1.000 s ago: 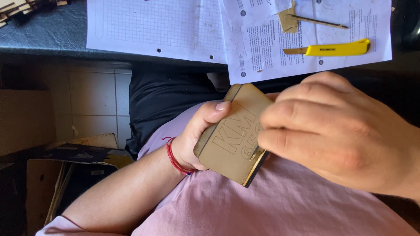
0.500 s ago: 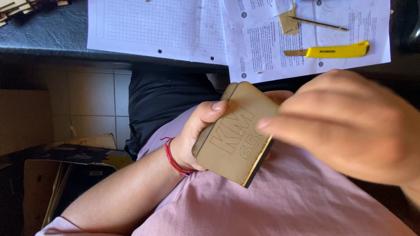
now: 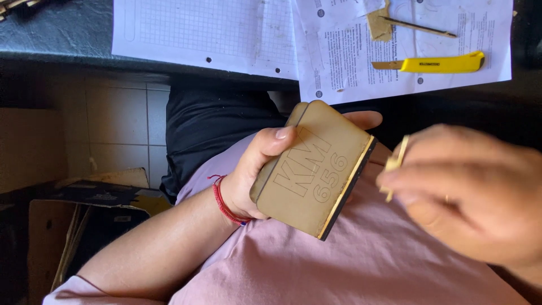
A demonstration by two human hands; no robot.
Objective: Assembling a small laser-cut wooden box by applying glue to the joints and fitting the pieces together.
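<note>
Wooden and tan, the engraved board (image 3: 314, 169) sits in my left hand (image 3: 257, 175) over my lap, thumb clamped across its top edge at 11 o'clock, fingers behind. My right hand (image 3: 468, 192) has pulled off the board's edge toward 3 o'clock and now hangs clear, its grip pinching 1 thin wooden strip (image 3: 395, 166). So that edge is exposed for checking.

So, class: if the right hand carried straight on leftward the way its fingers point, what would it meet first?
Probably the dark edge of the engraved wooden box held in the left hand; the right hand pinches a small strip, though depth is unclear.
</note>
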